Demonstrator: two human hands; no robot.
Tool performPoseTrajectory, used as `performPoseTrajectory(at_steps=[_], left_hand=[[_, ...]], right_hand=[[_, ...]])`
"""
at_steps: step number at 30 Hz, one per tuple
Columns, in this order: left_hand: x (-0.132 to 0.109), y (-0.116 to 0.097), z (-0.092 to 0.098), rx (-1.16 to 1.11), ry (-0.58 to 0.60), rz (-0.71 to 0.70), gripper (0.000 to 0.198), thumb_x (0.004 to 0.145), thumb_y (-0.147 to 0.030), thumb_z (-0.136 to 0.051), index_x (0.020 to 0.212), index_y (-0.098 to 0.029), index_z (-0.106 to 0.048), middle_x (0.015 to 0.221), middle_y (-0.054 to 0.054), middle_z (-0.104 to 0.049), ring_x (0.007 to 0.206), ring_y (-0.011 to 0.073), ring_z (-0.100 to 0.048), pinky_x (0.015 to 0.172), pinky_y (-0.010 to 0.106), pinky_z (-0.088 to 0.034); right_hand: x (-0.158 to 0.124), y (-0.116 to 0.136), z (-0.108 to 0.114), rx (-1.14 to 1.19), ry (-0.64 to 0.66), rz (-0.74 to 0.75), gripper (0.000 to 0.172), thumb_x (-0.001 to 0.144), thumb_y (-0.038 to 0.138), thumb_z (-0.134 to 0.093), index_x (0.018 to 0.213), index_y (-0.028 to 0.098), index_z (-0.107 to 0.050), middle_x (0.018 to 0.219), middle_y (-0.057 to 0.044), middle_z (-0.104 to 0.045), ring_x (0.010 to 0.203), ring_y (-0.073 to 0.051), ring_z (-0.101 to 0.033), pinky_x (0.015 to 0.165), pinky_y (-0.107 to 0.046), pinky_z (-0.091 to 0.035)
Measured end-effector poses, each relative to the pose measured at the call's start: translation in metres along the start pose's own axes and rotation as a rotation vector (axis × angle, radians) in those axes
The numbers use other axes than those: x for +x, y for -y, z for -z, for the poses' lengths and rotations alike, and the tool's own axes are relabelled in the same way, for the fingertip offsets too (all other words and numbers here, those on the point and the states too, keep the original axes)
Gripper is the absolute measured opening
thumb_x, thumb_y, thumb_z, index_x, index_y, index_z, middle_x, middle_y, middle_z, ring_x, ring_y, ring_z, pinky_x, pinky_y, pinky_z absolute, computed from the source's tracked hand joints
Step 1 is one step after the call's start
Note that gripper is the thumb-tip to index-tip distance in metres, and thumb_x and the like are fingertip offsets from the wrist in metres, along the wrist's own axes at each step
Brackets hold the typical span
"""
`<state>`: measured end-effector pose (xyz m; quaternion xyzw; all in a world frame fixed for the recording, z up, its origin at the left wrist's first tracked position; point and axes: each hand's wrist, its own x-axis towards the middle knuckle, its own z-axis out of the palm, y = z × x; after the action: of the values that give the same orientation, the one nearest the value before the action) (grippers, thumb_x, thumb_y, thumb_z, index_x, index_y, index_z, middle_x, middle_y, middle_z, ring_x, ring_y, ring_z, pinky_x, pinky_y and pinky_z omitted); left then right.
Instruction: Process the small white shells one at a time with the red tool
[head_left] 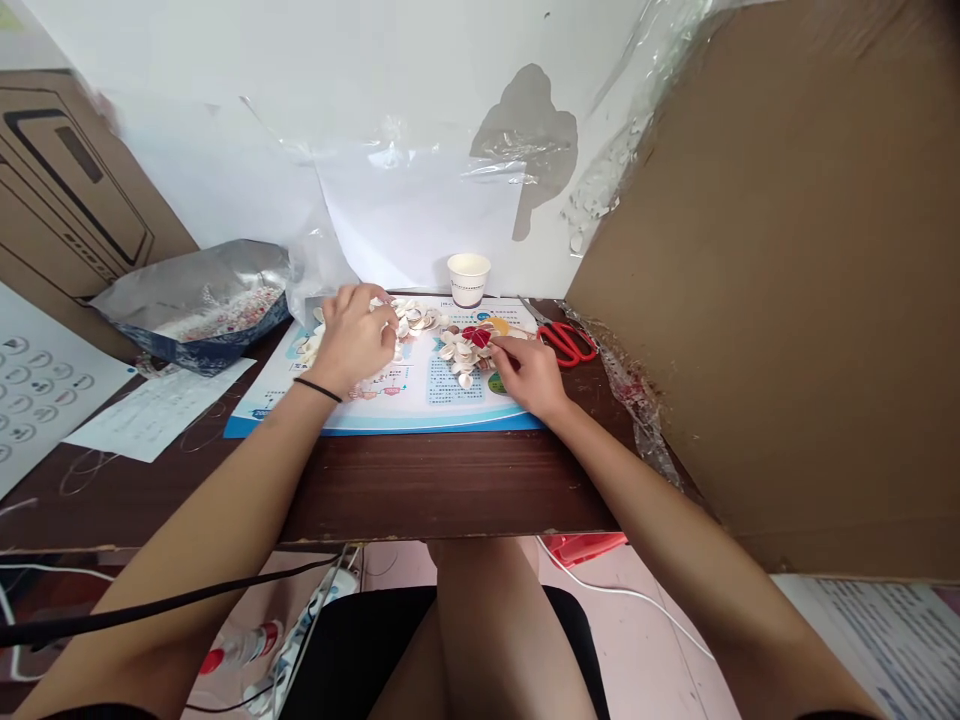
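Note:
My left hand, a black band at its wrist, bends its fingers down into a loose pile of white shells. Its fingertips are partly hidden, and what they grip, if anything, cannot be made out. My right hand pinches the right edge of a cluster of white shells, thumb and forefinger together. A dark red piece sits on top of this cluster. Behind it a yellow piece shows. Both piles rest on a printed blue-and-white sheet.
Behind the sheet stands a paper cup. Red-handled scissors lie right of my right hand. A plastic bag of small beads and a paper slip are at left. Cardboard walls the right side; the brown table's front edge is near my legs.

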<state>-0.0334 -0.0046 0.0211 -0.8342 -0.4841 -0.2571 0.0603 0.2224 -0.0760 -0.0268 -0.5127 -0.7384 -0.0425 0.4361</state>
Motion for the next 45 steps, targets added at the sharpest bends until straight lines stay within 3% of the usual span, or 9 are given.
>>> performPoseTrajectory(at_steps=[6,9,18,21,24,27,31,37,45], left_hand=[[0.005,0.017,0.008,0.038,0.345,-0.150,0.017,0.072,-0.026,-0.064,0.086,-0.023,-0.073,0.108,0.007,-0.065,0.113,0.0324,-0.048,0.102,0.052,-0.026],[0.004,0.016,0.003,-0.007,0.409,-0.142,0.016,0.072,-0.031,-0.066,0.083,-0.022,-0.074,0.107,0.007,-0.066,0.112,0.0323,-0.050,0.101,0.050,-0.028],[0.002,0.009,-0.022,-0.156,0.043,-0.103,0.019,0.082,-0.031,-0.060,0.080,-0.019,-0.075,0.094,0.009,-0.066,0.100,0.0276,-0.056,0.093,0.044,-0.042],[0.002,-0.002,-0.019,-0.386,-0.097,-0.017,0.018,0.081,-0.035,-0.064,0.081,-0.019,-0.073,0.090,0.006,-0.066,0.089,0.0220,-0.059,0.085,0.038,-0.047],[-0.002,-0.025,-0.014,-0.772,-0.134,0.095,0.022,0.079,-0.040,-0.069,0.084,-0.018,-0.071,0.083,0.004,-0.067,0.075,0.0162,-0.058,0.070,0.031,-0.048],[-0.009,-0.050,-0.017,-1.250,-0.015,0.252,0.031,0.077,-0.046,-0.072,0.083,-0.017,-0.069,0.068,0.002,-0.062,0.061,0.0121,-0.055,0.058,0.027,-0.045],[-0.016,-0.064,-0.031,-1.633,0.189,0.421,0.029,0.070,-0.038,-0.082,0.079,-0.014,-0.068,0.073,0.003,-0.064,0.070,0.0118,-0.060,0.070,0.028,-0.050],[-0.014,-0.059,-0.039,-1.730,0.310,0.566,0.020,0.078,-0.032,-0.076,0.076,-0.014,-0.067,0.080,0.005,-0.069,0.081,0.0140,-0.065,0.085,0.032,-0.051],[-0.011,-0.060,-0.031,-1.783,0.393,0.638,0.017,0.078,-0.027,-0.075,0.075,-0.015,-0.064,0.072,0.003,-0.067,0.069,0.0133,-0.064,0.072,0.028,-0.051]], right_hand=[[0.001,0.001,0.001,-0.003,0.008,0.005,0.029,0.096,0.028,-0.047,0.099,0.020,-0.074,0.094,-0.007,-0.077,0.084,-0.022,-0.071,0.079,-0.032,-0.052],[0.000,0.003,0.001,-0.002,0.040,0.013,0.028,0.095,0.028,-0.047,0.099,0.019,-0.074,0.093,-0.007,-0.076,0.083,-0.022,-0.071,0.078,-0.032,-0.051],[0.000,0.004,0.003,0.014,0.065,-0.018,0.030,0.095,0.029,-0.046,0.094,0.018,-0.074,0.090,-0.008,-0.076,0.081,-0.022,-0.069,0.075,-0.031,-0.049],[0.000,0.006,0.004,0.003,0.095,-0.011,0.030,0.095,0.029,-0.046,0.095,0.018,-0.074,0.088,-0.007,-0.076,0.079,-0.022,-0.068,0.074,-0.030,-0.049],[-0.001,0.006,0.004,-0.031,0.092,-0.011,0.032,0.096,0.030,-0.045,0.097,0.018,-0.074,0.085,-0.007,-0.076,0.078,-0.021,-0.068,0.075,-0.031,-0.049],[-0.001,0.003,0.002,-0.038,0.014,-0.028,0.034,0.097,0.033,-0.043,0.103,0.017,-0.072,0.094,-0.010,-0.076,0.085,-0.023,-0.069,0.080,-0.034,-0.051],[-0.001,0.001,0.001,-0.029,-0.091,-0.026,0.037,0.098,0.034,-0.040,0.105,0.017,-0.072,0.100,-0.012,-0.075,0.093,-0.025,-0.069,0.084,-0.038,-0.051],[0.000,0.010,0.008,-0.096,-0.067,0.079,0.034,0.099,0.033,-0.041,0.108,0.020,-0.072,0.090,-0.009,-0.074,0.086,-0.022,-0.066,0.083,-0.037,-0.046],[-0.002,0.012,0.005,-0.165,-0.024,0.133,0.027,0.097,0.030,-0.051,0.107,0.025,-0.075,0.083,-0.005,-0.070,0.082,-0.019,-0.062,0.080,-0.034,-0.037]])
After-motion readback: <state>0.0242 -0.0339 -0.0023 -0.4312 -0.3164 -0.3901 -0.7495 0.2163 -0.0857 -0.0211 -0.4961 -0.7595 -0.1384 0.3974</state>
